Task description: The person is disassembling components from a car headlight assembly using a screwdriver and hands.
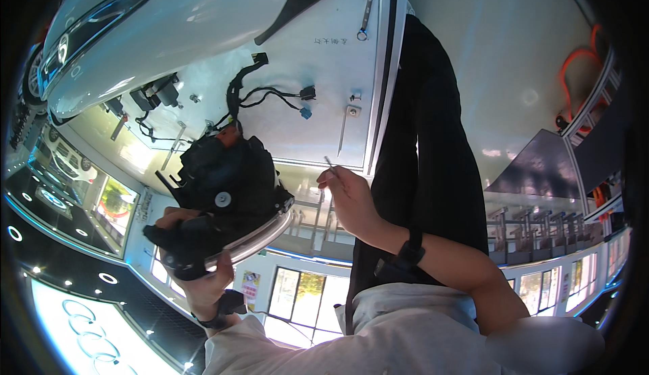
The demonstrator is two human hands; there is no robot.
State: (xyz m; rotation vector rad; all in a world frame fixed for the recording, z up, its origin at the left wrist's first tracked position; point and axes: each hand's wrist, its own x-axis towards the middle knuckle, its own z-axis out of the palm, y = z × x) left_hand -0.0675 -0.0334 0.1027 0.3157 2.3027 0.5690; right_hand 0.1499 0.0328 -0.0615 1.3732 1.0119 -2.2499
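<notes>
My left hand point(206, 286) grips the lower end of a black car headlight assembly point(233, 179), which is tilted, with its clear lens edge point(260, 233) facing down and to the right. A black wiring harness point(234, 94) runs up from the housing and ends in several plugs, one of them a blue connector point(305, 113). To the right of the headlight, my right hand point(351, 203) is closed in a pinch on a thin metal rod point(329, 163). Only the rod's upper end shows; the fingers hide the rest. Both wrists wear black bands.
A white panel point(318, 57) carries a ring wrench point(366, 10), a thin pointed metal piece point(340, 135) and small fasteners point(355, 97). Black electrical parts point(155, 93) lie farther left beside a white car body panel point(196, 10). An orange hose point(574, 64) hangs at the far right.
</notes>
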